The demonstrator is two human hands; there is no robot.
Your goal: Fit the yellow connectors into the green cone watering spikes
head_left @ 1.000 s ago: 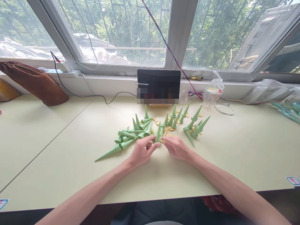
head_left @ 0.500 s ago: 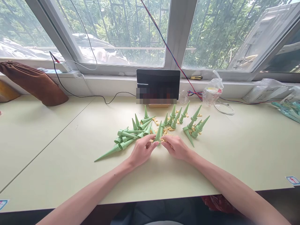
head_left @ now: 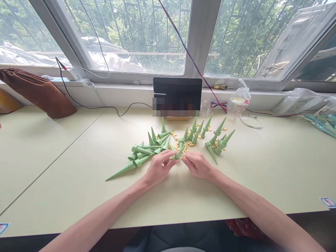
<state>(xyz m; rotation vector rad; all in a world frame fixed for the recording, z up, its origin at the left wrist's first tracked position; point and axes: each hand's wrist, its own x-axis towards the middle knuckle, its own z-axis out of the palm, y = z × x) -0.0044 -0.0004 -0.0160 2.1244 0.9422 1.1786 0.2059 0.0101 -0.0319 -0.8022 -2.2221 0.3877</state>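
Note:
My left hand (head_left: 158,169) pinches the wide end of a green plastic cone spike (head_left: 179,153), whose tip points up and to the right. My right hand (head_left: 198,164) meets it from the right, fingers curled on a small tan piece (head_left: 183,156) at the spike's base. Just beyond both hands lies a heap of green cone spikes (head_left: 147,150) to the left, and several more green spikes (head_left: 216,141) to the right. Small tan plastic pieces (head_left: 189,143) are scattered among them on the pale table (head_left: 78,175).
A dark tablet (head_left: 177,95) stands on a wooden holder at the table's back edge. A brown cloth bag (head_left: 39,91) lies far left. A black cable (head_left: 110,106) runs along the sill. Plastic bags (head_left: 238,99) and packaged goods (head_left: 322,120) sit at the right.
The held spike has tilted from nearly upright to leaning right and now sits lower between my fingers. Both hands stay in almost the same spot.

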